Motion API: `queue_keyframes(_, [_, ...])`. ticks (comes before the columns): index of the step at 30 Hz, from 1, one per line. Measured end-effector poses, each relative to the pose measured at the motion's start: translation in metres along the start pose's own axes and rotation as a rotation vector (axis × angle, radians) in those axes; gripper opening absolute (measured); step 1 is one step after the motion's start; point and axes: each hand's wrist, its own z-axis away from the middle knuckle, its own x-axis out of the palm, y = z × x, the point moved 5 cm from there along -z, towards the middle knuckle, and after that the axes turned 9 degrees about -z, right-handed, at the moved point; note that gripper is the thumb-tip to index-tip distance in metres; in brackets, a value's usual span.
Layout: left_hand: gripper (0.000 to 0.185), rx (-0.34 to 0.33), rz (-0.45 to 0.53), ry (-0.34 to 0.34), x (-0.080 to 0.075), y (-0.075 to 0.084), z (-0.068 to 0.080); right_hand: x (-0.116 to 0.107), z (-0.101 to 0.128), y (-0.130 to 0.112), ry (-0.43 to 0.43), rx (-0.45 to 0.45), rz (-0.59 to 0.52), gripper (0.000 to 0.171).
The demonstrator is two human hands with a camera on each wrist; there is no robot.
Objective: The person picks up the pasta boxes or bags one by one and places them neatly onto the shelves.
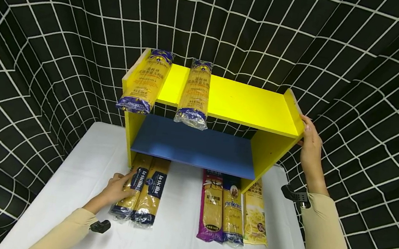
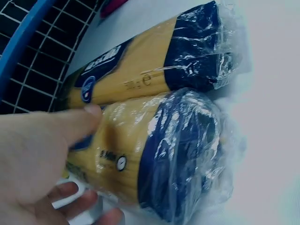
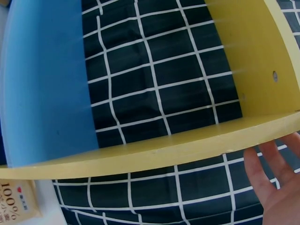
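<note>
At the lower left in the head view, my left hand reaches over the nearer of two la sicilia spaghetti packs. One digit lies across its top, while the other fingers are loosely bent beside it. The second la sicilia pack lies alongside. My right hand holds the right side panel of the yellow and blue shelf near its upper corner; in the right wrist view its fingers meet the panel's outer side. Two spaghetti packs with blue ends, one at left and another nearer the middle, lie on the top board.
Under the shelf's right part lie a purple pasta pack, an ankara pack and a yellow pasta pack. The blue lower board spans the side panels. White cloth covers the table; black gridded fabric surrounds it.
</note>
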Motion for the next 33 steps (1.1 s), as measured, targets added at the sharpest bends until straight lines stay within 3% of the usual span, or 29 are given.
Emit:
queue_keyframes(5, [0.083, -0.06, -0.039, -0.038, 0.004, 0.001, 0.0, 0.001, 0.0, -0.002, 0.001, 0.0, 0.0, 0.048])
queue_keyframes(16, [0.087, -0.112, -0.026, -0.074, -0.003, 0.011, -0.005, -0.001, -0.001, -0.001, 0.003, 0.007, 0.002, 0.047])
queue_keyframes(33, [0.102, -0.047, 0.088, -0.2, -0.009, 0.009, -0.021, 0.0, 0.001, -0.001, 0.003, 0.021, 0.0, 0.048])
